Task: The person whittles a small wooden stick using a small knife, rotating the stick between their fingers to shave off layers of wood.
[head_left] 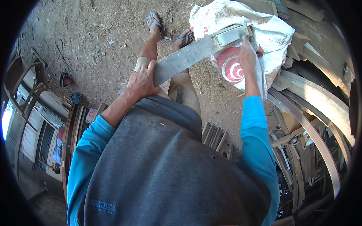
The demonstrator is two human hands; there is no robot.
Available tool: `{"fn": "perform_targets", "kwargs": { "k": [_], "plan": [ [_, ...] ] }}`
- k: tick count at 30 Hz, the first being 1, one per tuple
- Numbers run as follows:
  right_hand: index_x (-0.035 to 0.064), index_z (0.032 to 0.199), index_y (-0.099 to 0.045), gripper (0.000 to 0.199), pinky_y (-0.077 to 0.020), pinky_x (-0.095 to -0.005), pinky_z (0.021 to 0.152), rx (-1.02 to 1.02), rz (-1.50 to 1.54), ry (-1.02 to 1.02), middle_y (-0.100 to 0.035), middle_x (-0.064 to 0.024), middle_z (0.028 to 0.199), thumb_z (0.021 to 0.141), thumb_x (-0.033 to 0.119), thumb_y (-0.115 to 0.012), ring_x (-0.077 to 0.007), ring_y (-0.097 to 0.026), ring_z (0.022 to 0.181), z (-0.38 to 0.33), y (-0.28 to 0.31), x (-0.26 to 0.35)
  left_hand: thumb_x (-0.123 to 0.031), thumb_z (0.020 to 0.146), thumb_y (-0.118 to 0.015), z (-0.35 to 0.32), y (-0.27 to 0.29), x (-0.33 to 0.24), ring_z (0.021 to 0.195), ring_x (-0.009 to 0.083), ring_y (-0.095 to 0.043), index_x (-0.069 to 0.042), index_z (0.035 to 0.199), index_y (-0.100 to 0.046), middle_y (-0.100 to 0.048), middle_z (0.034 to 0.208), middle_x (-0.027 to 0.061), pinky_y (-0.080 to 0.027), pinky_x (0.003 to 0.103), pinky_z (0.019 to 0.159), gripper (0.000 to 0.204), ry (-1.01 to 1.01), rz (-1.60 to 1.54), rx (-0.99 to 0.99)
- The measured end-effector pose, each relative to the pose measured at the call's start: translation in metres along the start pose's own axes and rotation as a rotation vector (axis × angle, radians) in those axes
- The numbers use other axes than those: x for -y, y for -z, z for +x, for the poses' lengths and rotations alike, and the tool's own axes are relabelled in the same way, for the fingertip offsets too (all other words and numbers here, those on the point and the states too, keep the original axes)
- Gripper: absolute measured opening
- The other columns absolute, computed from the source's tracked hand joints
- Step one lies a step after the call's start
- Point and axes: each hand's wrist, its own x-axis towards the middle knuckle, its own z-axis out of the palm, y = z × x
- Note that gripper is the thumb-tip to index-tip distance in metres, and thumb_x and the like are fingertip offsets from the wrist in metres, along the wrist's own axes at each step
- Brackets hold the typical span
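A long flat grey board (192, 56) lies slantwise from my left leg out to the far right, its far end over a white sack (267, 37) with a red pattern. My left hand (141, 82) grips the board's near end, thumb along the edge. At the far end, a pale grey flat piece (230, 36) lies on the board, blurred; its kind is unclear. My right hand (247, 56) is beside that piece, its fingers smeared by motion, so its hold on anything cannot be made out.
Curved timber pieces (316, 94) are piled along the right side. Short wood strips (217, 137) stand near my right leg. A red and black corded tool (65, 80) lies on the dirt floor (102, 45) at left. Another person (57, 154) is at far left.
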Motion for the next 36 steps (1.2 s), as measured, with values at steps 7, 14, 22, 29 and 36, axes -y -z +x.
{"fn": "perform_targets", "kwargs": {
  "k": [7,14,22,29,36],
  "plan": [
    [0.0111,0.115,-0.069,0.022,-0.0565,-0.0368,0.081,0.3,-0.634,0.155,-0.072,-0.0111,0.097,0.099,0.021,-0.058,-0.025,-0.07,0.094,0.018,0.004,-0.002,-0.027,0.067,-0.087,-0.012,-0.004,-0.02,0.114,0.0445,-0.064,-0.004,0.14,-0.043,-0.061,0.118,0.024,-0.054,0.053,0.093,0.088,0.113,-0.072,-0.004],
    [-0.0018,0.149,-0.047,0.045,-0.0437,-0.043,0.113,0.205,-0.04,0.231,-0.052,-0.0248,0.15,0.109,0.016,-0.043,-0.0395,-0.053,0.137,-0.006,-0.034,-0.035,-0.03,0.067,-0.089,-0.016,0.0,-0.018,0.121,0.0401,-0.063,-0.004,0.134,-0.049,-0.06,0.126,0.0241,-0.051,0.047,0.1,0.083,0.102,-0.038,0.035],
    [-0.0034,0.144,-0.055,0.043,-0.0448,-0.0385,0.112,0.143,-0.583,0.378,-0.049,-0.0189,0.156,0.11,0.019,-0.038,-0.0331,-0.051,0.141,0.028,-0.056,-0.134,-0.038,0.064,-0.092,-0.021,0.001,-0.011,0.122,0.041,-0.062,-0.003,0.138,-0.044,-0.059,0.128,0.0258,-0.05,0.048,0.1,0.094,0.019,-0.003,0.039],
    [-0.0054,0.147,-0.049,0.046,-0.0462,-0.0402,0.109,0.117,-0.36,0.318,-0.056,-0.0237,0.147,0.111,0.02,-0.037,-0.0341,-0.056,0.135,0.03,-0.044,-0.083,-0.039,0.064,-0.092,-0.024,-0.011,-0.009,0.12,0.0415,-0.063,-0.003,0.137,-0.045,-0.059,0.128,0.0259,-0.05,0.049,0.1,0.093,0.035,-0.057,0.026],
    [-0.0066,0.145,-0.051,0.047,-0.0439,-0.0433,0.111,-0.08,-0.261,0.393,-0.057,-0.0257,0.145,0.112,0.024,-0.041,-0.042,-0.058,0.129,0.016,-0.076,-0.076,-0.037,0.064,-0.091,-0.03,-0.01,-0.008,0.118,0.0422,-0.064,-0.003,0.138,-0.046,-0.059,0.127,0.0271,-0.051,0.049,0.098,0.093,0.035,-0.049,0.036]
  ]
}}
